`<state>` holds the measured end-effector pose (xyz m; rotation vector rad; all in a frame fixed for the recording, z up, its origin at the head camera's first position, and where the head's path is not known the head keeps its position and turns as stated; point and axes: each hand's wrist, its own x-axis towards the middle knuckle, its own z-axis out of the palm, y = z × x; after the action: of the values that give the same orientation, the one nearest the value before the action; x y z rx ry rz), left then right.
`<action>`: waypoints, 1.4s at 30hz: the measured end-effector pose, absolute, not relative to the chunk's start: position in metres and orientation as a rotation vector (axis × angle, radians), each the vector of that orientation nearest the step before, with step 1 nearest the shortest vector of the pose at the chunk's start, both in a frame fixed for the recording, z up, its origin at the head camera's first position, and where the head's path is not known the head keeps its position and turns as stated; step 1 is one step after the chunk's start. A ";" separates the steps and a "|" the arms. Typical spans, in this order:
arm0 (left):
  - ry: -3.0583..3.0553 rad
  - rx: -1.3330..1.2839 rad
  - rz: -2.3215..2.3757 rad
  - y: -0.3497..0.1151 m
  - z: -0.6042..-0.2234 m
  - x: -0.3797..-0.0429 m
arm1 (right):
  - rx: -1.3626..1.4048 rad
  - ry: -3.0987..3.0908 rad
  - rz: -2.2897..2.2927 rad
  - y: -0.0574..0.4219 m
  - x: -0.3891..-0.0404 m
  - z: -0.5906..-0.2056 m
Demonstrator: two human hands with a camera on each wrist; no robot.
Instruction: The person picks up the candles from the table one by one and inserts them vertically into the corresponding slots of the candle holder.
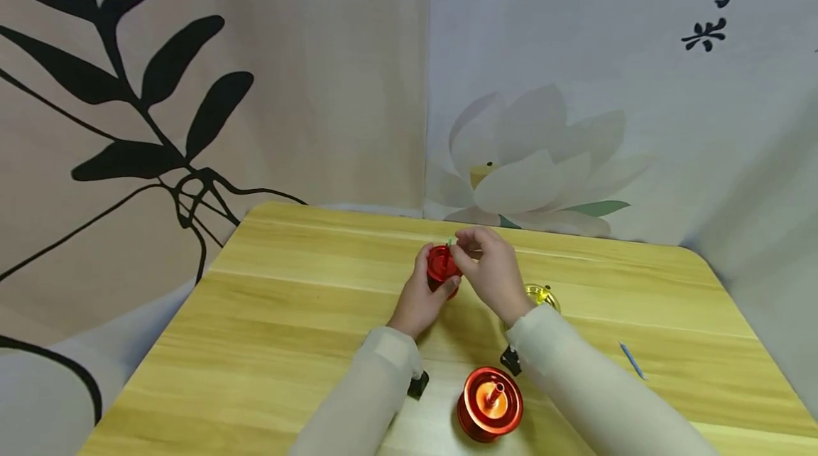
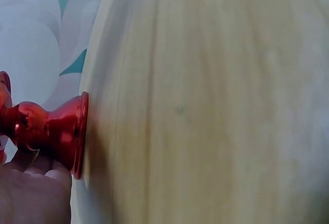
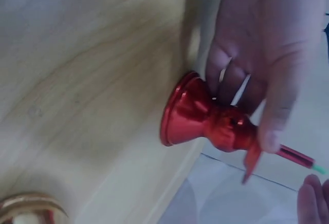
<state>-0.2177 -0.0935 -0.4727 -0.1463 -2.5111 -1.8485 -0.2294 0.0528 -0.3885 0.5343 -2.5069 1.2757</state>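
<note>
A shiny red metal stand (image 1: 444, 263) with a flared foot, a dish-like rim and a thin centre tube stands near the table's far edge. My left hand (image 1: 418, 303) grips it below the rim; in the right wrist view, the left thumb (image 3: 270, 136) presses at the rim beside the tube. A short green tip (image 3: 319, 169) pokes out of the tube's end. Close by that tip hover my right hand's (image 1: 487, 268) loosely bent fingers, and the right wrist view shows its fingertips (image 3: 311, 198) a little apart from the green.
A larger red-orange metal stand (image 1: 490, 404) with a centre tube is at the front, between the forearms. Behind the right wrist, a gold stand (image 1: 543, 295) is partly hidden. A thin blue stick (image 1: 633, 361) lies to the right on the wooden table (image 1: 287, 342).
</note>
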 end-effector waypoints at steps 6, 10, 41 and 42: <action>-2.538 -0.131 -1.829 -0.092 -0.475 -0.221 | 0.586 -2.534 1.240 0.068 -0.205 -0.376; -2.542 -0.113 -1.815 -0.092 -0.476 -0.222 | 0.619 -2.558 1.207 0.079 -0.189 -0.371; -2.558 -0.103 -1.708 -0.088 -0.473 -0.214 | 0.441 -2.773 0.945 0.209 -0.111 -0.396; -2.561 -0.104 -1.711 -0.089 -0.473 -0.211 | 0.414 -2.784 0.940 0.213 -0.111 -0.398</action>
<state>-0.2114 -0.0890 -0.4729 -0.1040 -2.5608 -1.7112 -0.1106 0.2130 -0.3981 0.4138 -2.7841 0.9400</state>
